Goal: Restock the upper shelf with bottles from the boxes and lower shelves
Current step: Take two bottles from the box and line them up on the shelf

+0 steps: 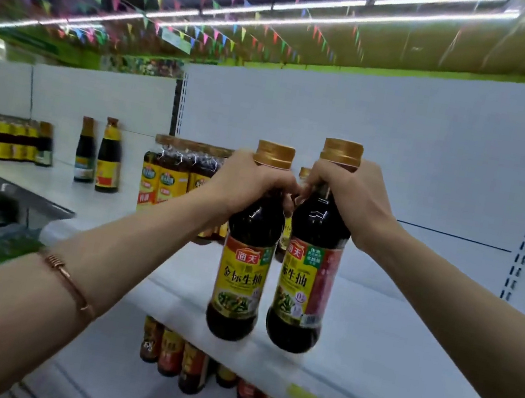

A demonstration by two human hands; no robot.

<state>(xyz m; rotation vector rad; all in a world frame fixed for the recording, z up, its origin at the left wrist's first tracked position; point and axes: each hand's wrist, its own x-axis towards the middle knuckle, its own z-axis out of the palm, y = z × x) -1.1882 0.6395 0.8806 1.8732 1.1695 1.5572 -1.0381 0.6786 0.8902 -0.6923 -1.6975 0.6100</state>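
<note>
My left hand (pixel 248 182) grips the neck of a dark soy sauce bottle (pixel 243 265) with a gold cap and yellow label. My right hand (pixel 348 199) grips the neck of a second, matching bottle (pixel 307 276) just to its right. Both bottles hang upright, side by side, at the front edge of the white upper shelf (pixel 386 341). A cluster of like bottles (pixel 170 180) stands on that shelf behind my left hand. More bottles (pixel 191 367) line the lower shelf beneath.
Two tall dark bottles (pixel 100 154) stand apart further left on the shelf, and a row of yellow-labelled bottles (pixel 7 138) sits at the far left. The white back panel (pixel 401 152) rises behind. Bare shelf surface stretches to the right of the held bottles.
</note>
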